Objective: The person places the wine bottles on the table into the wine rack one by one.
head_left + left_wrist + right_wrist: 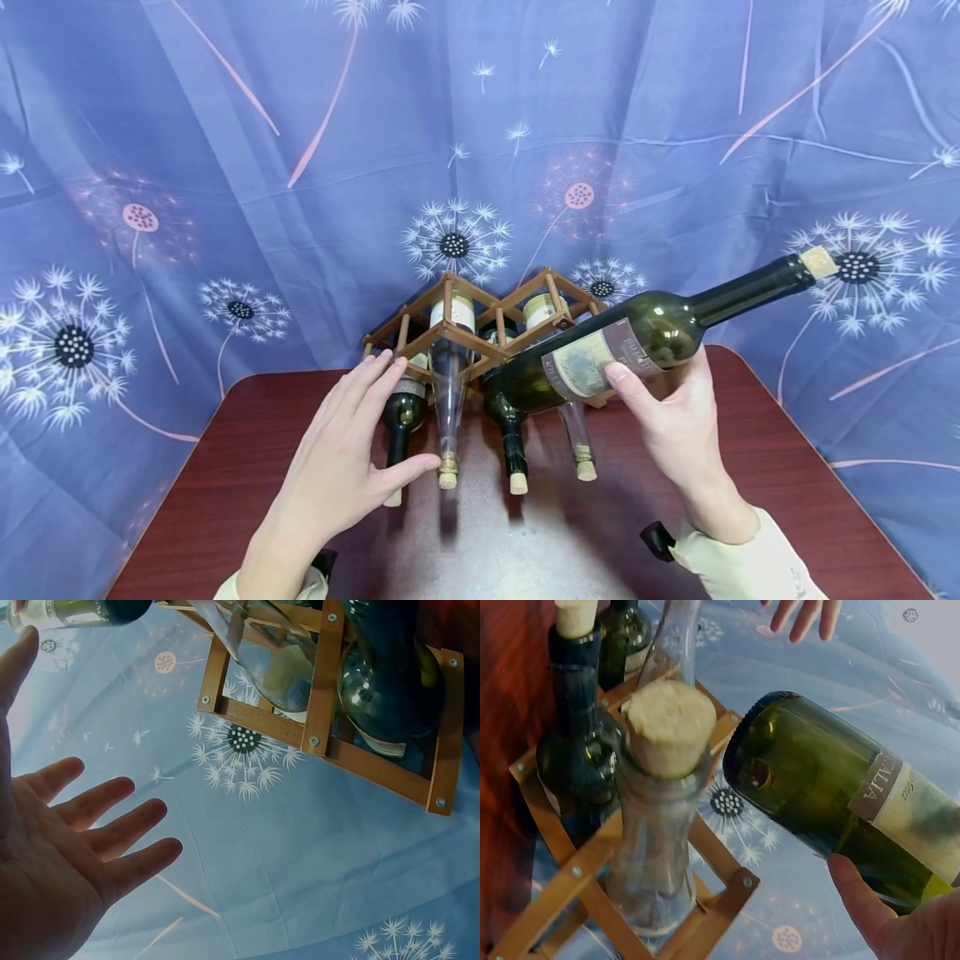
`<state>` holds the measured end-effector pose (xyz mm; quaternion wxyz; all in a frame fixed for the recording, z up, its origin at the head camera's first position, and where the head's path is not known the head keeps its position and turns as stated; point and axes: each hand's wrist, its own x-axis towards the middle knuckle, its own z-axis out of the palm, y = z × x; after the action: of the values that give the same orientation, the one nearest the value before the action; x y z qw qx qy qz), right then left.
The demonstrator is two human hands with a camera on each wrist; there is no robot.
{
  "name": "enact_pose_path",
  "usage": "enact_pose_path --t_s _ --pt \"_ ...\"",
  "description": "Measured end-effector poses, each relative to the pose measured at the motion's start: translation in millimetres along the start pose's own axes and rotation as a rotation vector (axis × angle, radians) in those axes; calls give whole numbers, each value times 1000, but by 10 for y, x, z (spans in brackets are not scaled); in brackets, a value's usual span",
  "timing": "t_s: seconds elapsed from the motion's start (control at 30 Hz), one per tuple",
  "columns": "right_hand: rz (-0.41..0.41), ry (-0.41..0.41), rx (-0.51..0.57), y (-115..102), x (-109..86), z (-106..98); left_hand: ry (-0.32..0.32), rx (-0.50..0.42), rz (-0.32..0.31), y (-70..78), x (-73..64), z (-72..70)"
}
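My right hand (678, 417) grips a dark green wine bottle (585, 362) round its body, thumb against the cream and brown label. The bottle slants over the right part of a wooden lattice rack (487, 346), corked neck up to the right, base toward the rack's middle. In the right wrist view the base of this wine bottle (810, 787) hangs beside the rack. My left hand (337, 454) holds nothing, fingers extended and spread. In the head view it overlaps the leftmost green bottle (406, 408), its thumb at the neck of a clear bottle (450, 408).
The rack stands at the back of a dark red wooden table (255, 450). Also lying in it, necks toward me, are another green bottle (513, 437) and a second clear bottle (576, 425), both corked. Behind hangs a blue curtain (360, 167) with dandelion prints.
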<state>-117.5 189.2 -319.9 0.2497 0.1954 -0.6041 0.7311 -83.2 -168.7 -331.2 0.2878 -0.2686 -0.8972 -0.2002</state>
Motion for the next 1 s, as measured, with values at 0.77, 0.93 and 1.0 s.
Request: enact_pose_path --t_s 0.77,0.93,1.0 --pt "79 -37 66 63 -161 320 -3 -43 36 195 136 108" --pt "114 -26 33 75 -198 372 -6 -38 44 220 148 133" --pt "129 -21 6 82 -212 394 -5 -39 49 229 152 142"
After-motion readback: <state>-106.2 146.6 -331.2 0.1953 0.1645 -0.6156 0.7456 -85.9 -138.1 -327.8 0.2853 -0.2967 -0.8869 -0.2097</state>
